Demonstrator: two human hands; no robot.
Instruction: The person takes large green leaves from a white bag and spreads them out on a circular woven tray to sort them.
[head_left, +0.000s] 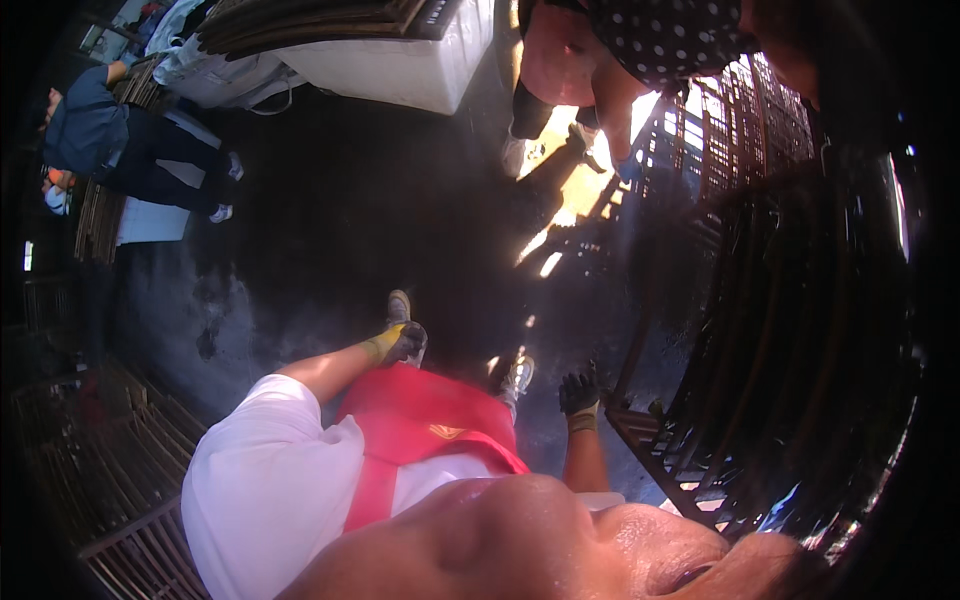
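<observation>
My left hand (405,343), in a dark glove with a yellow cuff, hangs in front of the red apron (430,405) above one of my shoes. Its fingers are bent and partly hidden, and nothing shows in it. To the right, my right hand (578,393) wears a similar dark glove and is raised with its fingers apart, holding nothing. Closest to it is the lower edge of a dark slatted rack (635,425), a small gap away from the glove.
Dark slatted frames (770,330) stand along the right, and more slatted pieces (120,450) lie at lower left. A white block-like stand (400,70) carries stacked frames at the back. One person (120,140) is at far left, another (600,60) at back right. Sunlight patches the dark floor (330,200).
</observation>
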